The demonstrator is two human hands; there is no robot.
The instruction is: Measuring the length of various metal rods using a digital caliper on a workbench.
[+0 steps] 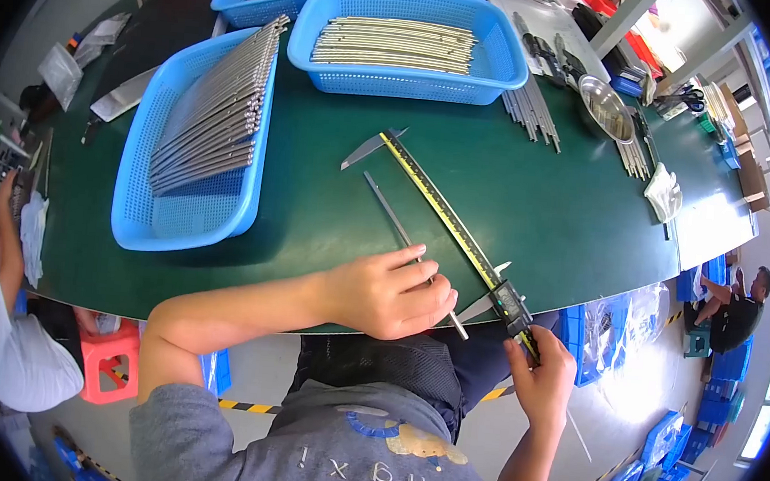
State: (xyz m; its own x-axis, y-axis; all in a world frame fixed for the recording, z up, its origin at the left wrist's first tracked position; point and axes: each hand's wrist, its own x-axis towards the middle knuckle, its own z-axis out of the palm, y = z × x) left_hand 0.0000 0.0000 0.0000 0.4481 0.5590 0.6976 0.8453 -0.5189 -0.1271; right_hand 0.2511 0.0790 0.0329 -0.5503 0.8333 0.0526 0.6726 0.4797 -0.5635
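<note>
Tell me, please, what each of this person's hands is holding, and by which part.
The left hand holds a thin metal rod around its near half; the right hand grips the digital caliper at its near end, beside the display.

Inspector A: What do we record on the left side?
Inspector B: We find the left elbow [159, 327] sharply bent and the left forearm [240, 303] slanting across the front of the torso [322, 462]. The left hand [390, 293] lies back uppermost, its fingers [428, 296] curled in a light grip.
Inspector A: And the right?
Inspector B: We note the right forearm [533, 456] rising steeply. The right hand [545, 371] sits lower in view, thumb [517, 355] raised, the other digits bent inward, gripping.
</note>
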